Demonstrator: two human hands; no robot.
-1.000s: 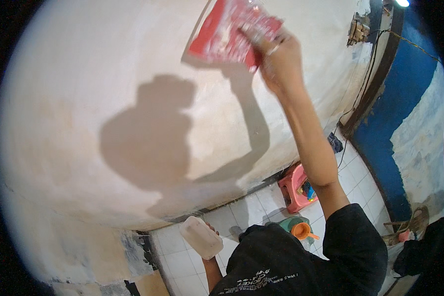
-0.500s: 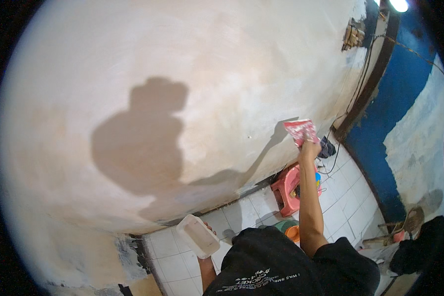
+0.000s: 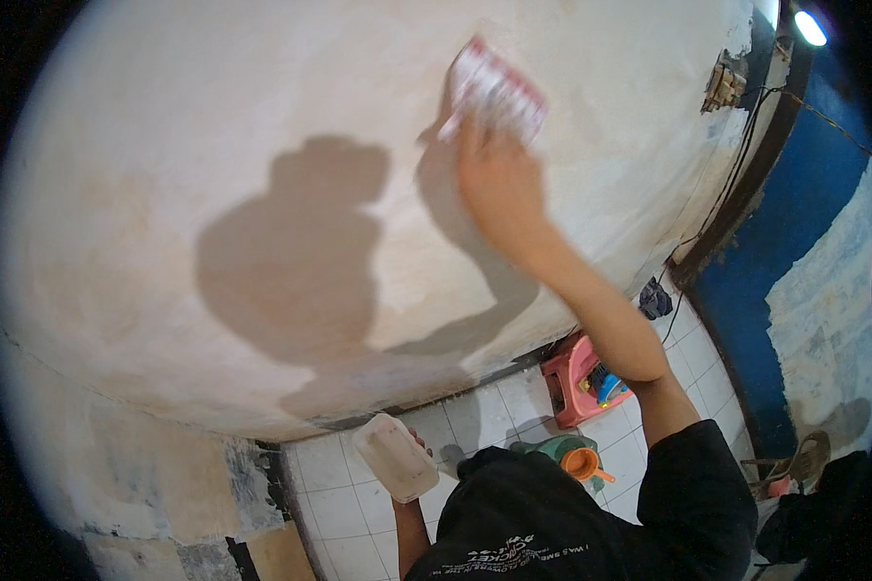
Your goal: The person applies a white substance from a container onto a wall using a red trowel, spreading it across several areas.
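My right hand (image 3: 499, 184) is raised and closed around a flat, red-and-white plastic scraper (image 3: 497, 85) with pale smears on it. The scraper is up at the patchy cream wall (image 3: 165, 126), slightly blurred; whether its edge touches the wall I cannot tell. Low on the left, my left hand (image 3: 420, 442) grips a pale rectangular plastic tub (image 3: 395, 457) by its side. Most of that hand is hidden behind the tub; only some fingertips show. The tub is tilted, with its inside in view.
A pink plastic stool (image 3: 564, 382) with small items on it stands by the wall's foot. Nearer me, an orange dipper (image 3: 579, 464) rests on a green container (image 3: 555, 446). Cables run down the corner beside the blue wall (image 3: 736, 329). White tiles (image 3: 334, 533) cover the floor.
My right hand has swept up and left across the wall with the scraper, from above the stool. My left hand still has the tub, almost in place. The view has shifted slightly.
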